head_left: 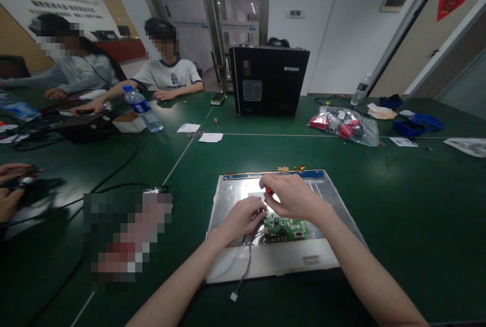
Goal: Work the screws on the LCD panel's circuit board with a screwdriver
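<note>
A metal-backed display panel [330, 205] lies flat on the green table before me, with a green circuit board [286, 228] on its back. My right hand [290, 195] is closed around a screwdriver with a red handle [269, 190], held upright over the board's upper left corner. Beside its thin shaft, my left hand [245, 218] has its fingers pinched together at the board's edge. What those fingers hold, if anything, is hidden. A grey cable [248, 261] runs from under my left hand over the panel's front edge, ending in a white plug [234, 296].
Ahead stands a black computer case [269, 84]. A plastic bag [347, 124] with red items lies at the back right, near a blue box [413, 125]. Black cables [114, 170] cross the left side. A water bottle [143, 108] and two seated people are at the far left.
</note>
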Available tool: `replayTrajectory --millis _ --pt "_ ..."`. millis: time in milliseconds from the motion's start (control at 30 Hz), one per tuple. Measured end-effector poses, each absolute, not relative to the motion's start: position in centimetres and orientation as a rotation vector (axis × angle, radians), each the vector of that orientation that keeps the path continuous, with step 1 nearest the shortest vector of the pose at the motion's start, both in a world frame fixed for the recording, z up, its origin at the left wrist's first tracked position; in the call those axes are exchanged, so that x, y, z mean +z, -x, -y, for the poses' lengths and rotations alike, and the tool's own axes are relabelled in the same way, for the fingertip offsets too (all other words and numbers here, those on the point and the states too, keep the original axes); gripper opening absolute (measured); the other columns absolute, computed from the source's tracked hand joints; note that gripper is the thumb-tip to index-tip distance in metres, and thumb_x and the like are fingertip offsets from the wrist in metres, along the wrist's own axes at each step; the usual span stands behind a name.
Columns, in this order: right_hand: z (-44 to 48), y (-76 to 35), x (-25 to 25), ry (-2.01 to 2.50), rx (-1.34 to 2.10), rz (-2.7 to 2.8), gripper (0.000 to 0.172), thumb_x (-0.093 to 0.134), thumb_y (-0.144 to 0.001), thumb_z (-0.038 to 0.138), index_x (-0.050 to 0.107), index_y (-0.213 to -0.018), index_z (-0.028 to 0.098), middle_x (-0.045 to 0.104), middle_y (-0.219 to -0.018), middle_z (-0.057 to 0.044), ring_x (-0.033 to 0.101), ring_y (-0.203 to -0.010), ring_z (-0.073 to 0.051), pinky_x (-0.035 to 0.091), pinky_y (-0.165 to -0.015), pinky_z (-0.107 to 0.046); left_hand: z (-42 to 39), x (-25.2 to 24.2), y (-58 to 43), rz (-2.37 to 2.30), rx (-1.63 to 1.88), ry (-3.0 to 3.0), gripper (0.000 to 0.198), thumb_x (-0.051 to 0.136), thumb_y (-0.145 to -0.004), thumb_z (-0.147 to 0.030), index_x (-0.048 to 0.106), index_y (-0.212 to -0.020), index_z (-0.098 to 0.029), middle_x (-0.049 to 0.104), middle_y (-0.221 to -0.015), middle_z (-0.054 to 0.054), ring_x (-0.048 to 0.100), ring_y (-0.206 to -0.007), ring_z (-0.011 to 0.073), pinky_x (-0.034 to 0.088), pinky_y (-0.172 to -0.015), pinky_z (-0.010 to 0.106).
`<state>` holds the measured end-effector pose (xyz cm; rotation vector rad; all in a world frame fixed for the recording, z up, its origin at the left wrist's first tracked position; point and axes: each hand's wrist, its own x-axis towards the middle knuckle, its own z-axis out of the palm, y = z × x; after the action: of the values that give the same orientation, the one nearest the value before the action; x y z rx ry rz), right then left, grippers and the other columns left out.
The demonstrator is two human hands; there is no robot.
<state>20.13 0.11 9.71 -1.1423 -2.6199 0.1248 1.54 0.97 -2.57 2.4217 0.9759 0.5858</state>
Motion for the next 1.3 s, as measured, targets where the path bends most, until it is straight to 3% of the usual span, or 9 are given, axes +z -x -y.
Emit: replayTrajectory --millis 200,367,467,600,700,800,900,1100,1300 --pt "-0.4 -19.51 9.42 1.291 -0.02 2.658 0.022 0.044 -0.093 0.037 0.055 -0.091 0.019 0.066 -0.078 -0.005 0.054 -0.061 -0.014 0.018 -0.051 -0.028 -1.09 -2.61 -1.61 -0.926 0.639 -2.374 0.012 0.053 -0.087 -0.014 0.065 -0.09 -0.016 0.066 -0.091 0.006 0.061 -0.084 0.0191 0.048 -0.073 0.029" --pt "0.06 -19.67 9.83 1.127 0.09 2.636 0.013 0.046 -0.087 0.027 0.051 -0.095 0.017 0.063 -0.09 -0.007 0.056 -0.073 -0.016 0.024 -0.053 -0.027 -1.22 -2.72 -1.64 -0.902 0.683 -2.333 0.013 0.053 -0.087 -0.014 0.065 -0.09 -0.018 0.067 -0.089 0.005 0.061 -0.084 0.0192 0.049 -0.076 0.031" --pt "0.14 -19.6 9.68 1.09 0.119 2.647 0.017 0.044 -0.085 0.017 0.049 -0.101 0.017 0.063 -0.093 -0.006 0.054 -0.069 -0.014 0.024 -0.051 -0.026 -1.18 -2.8 -1.63 -0.895 0.668 -2.332 0.014 0.052 -0.088 -0.015 0.065 -0.09 -0.017 0.067 -0.089 0.005 0.061 -0.083 0.0196 0.049 -0.076 0.032" --pt "-0.04 -19.33 9.33 1.227 -0.042 2.668 0.013 0.043 -0.093 0.026 0.053 -0.096 0.019 0.064 -0.083 -0.005 0.051 -0.059 -0.013 0.021 -0.049 -0.027 -1.03 -2.64 -1.65 -0.901 0.649 -2.336 0.017 0.051 -0.088 -0.015 0.067 -0.093 -0.018 0.068 -0.094 0.007 0.062 -0.087 0.02 0.05 -0.078 0.033" --pt "0.03 -19.43 9.48 1.219 -0.025 2.664 0.015 0.045 -0.092 0.031 0.053 -0.092 0.018 0.064 -0.08 -0.005 0.053 -0.062 -0.015 0.022 -0.051 -0.028 -1.03 -2.55 -1.67 -0.9 0.666 -2.326 0.017 0.052 -0.088 -0.015 0.067 -0.094 -0.019 0.067 -0.095 0.006 0.061 -0.088 0.0198 0.05 -0.078 0.032" --pt "0.26 -19.62 9.7 1.109 0.098 2.642 0.012 0.05 -0.085 0.022 0.051 -0.095 0.017 0.063 -0.088 -0.006 0.054 -0.072 -0.015 0.027 -0.054 -0.027 -1.15 -2.58 -1.65 -0.89 0.675 -2.331 0.014 0.052 -0.087 -0.015 0.066 -0.089 -0.018 0.067 -0.088 0.005 0.061 -0.084 0.0189 0.05 -0.075 0.031" --pt "0.31 -19.49 9.57 1.129 0.125 2.648 0.017 0.048 -0.082 0.014 0.049 -0.098 0.016 0.063 -0.09 -0.006 0.054 -0.069 -0.014 0.025 -0.051 -0.026 -1.2 -2.6 -1.65 -0.886 0.674 -2.349 0.013 0.053 -0.086 -0.013 0.066 -0.084 -0.018 0.067 -0.087 0.005 0.06 -0.083 0.0189 0.049 -0.074 0.03" --pt "0.06 -19.37 9.43 1.254 -0.002 2.65 0.013 0.05 -0.09 0.032 0.051 -0.092 0.019 0.064 -0.081 -0.004 0.054 -0.065 -0.015 0.022 -0.051 -0.027 -1.14 -2.86 -1.66 -0.908 0.688 -2.319 0.015 0.054 -0.086 -0.014 0.067 -0.092 -0.019 0.068 -0.095 0.006 0.061 -0.091 0.0202 0.049 -0.081 0.033" --pt "0.12 -19.92 9.67 1.18 0.139 2.633 0.016 0.048 -0.082 0.019 0.047 -0.098 0.017 0.064 -0.091 -0.006 0.055 -0.072 -0.016 0.024 -0.052 -0.026 -1.43 -3.27 -1.42 -0.898 0.639 -2.356 0.014 0.054 -0.085 -0.014 0.066 -0.09 -0.019 0.066 -0.09 0.005 0.06 -0.087 0.0201 0.048 -0.078 0.032"
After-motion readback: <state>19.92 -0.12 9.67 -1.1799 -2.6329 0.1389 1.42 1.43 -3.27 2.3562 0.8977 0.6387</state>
